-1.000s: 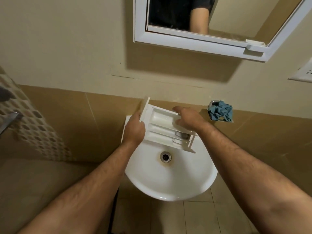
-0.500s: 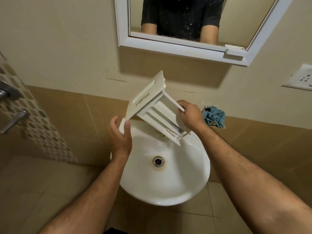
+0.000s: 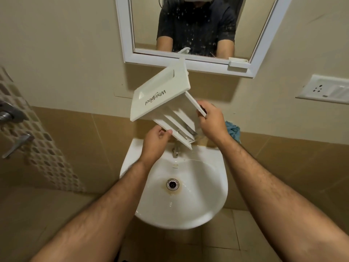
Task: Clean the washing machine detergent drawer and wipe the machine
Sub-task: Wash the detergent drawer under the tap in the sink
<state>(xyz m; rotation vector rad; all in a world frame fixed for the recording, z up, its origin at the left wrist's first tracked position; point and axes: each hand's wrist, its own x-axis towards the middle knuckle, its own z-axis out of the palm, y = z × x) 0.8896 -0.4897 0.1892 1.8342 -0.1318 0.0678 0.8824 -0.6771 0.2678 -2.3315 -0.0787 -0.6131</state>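
Observation:
A white detergent drawer (image 3: 160,91) with upside-down lettering on its front panel is held tilted above the white sink (image 3: 205,201), front panel up and toward me, compartments sloping down to the tap (image 3: 176,150). My right hand (image 3: 211,121) grips the drawer's right side rail. My left hand (image 3: 154,141) is under the drawer's lower left edge, thumb and fingers pinching its side. A blue cloth (image 3: 233,131) lies on the ledge to the right, partly hidden behind my right hand.
A white-framed mirror (image 3: 188,27) hangs on the wall just above the drawer and reflects a person in a dark shirt. A wall socket plate (image 3: 326,88) is at right. Shower fittings (image 3: 11,118) stick out from the tiled wall at left. The sink drain (image 3: 172,184) has a rusty stain around it.
The drawer went from lying flat over the sink to being raised and tipped front-up. My left hand let go of its left end and now meets its lower edge; the view tilted upward.

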